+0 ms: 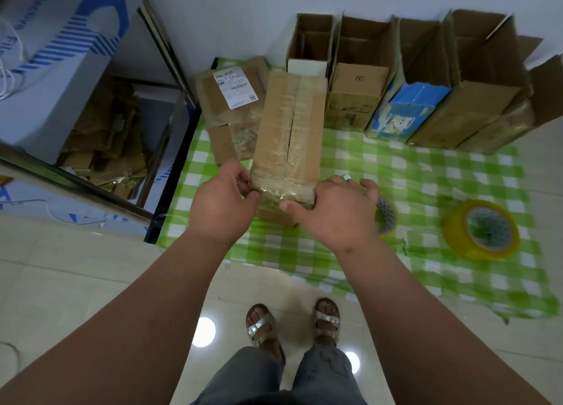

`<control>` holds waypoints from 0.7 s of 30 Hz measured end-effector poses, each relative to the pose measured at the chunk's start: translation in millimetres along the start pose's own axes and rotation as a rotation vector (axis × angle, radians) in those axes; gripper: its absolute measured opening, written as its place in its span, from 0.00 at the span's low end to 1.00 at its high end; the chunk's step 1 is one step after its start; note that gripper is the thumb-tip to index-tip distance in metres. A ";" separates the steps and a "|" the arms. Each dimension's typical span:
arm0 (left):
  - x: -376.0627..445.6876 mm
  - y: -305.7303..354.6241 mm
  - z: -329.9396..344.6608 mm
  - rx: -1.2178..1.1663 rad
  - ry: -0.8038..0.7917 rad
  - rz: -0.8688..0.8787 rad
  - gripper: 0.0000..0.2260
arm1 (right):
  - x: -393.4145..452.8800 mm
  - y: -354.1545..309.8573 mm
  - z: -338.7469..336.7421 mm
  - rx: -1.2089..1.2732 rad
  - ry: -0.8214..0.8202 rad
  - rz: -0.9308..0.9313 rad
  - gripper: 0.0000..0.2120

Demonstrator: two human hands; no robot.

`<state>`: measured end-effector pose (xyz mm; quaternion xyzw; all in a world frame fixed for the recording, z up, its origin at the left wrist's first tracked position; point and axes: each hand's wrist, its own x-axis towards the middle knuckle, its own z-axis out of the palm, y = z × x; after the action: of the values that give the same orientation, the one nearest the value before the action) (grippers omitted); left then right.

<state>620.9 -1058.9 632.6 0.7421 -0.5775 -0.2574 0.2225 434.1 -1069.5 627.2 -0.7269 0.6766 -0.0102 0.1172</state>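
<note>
A long cardboard box (pixel 289 130), wrapped in clear tape, is held above the green checked cloth (pixel 426 176). My left hand (pixel 224 203) grips its near left corner, fingers curled on the edge. My right hand (pixel 332 209) holds the near right corner with the thumb pressed on the taped end and the fingers spread beyond it. A roll of yellowish tape (pixel 385 212) lies partly hidden behind my right hand.
A second tape roll (pixel 483 229) lies on the cloth at right. Several open cartons (pixel 359 78) line the wall. A labelled flat parcel (pixel 231 99) lies at left of the held box. A metal shelf (pixel 91 179) holds scrap cardboard. Shiny tile floor (pixel 76 267) surrounds my feet.
</note>
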 end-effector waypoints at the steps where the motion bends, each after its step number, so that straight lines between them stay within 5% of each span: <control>1: -0.3 1.0 0.6 0.004 -0.001 -0.014 0.11 | -0.7 -3.0 1.5 -0.023 0.019 0.016 0.36; 9: 0.7 10.8 2.3 0.027 -0.043 -0.023 0.35 | -8.1 -8.6 7.6 -0.020 0.132 0.045 0.32; 21: 5.5 0.8 1.6 0.101 -0.073 0.117 0.30 | -5.6 10.0 -1.3 0.067 0.000 -0.102 0.16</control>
<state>620.4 -1064.5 631.2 0.7076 -0.6397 -0.2415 0.1783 423.6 -1064.7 627.4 -0.7561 0.6379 -0.0388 0.1408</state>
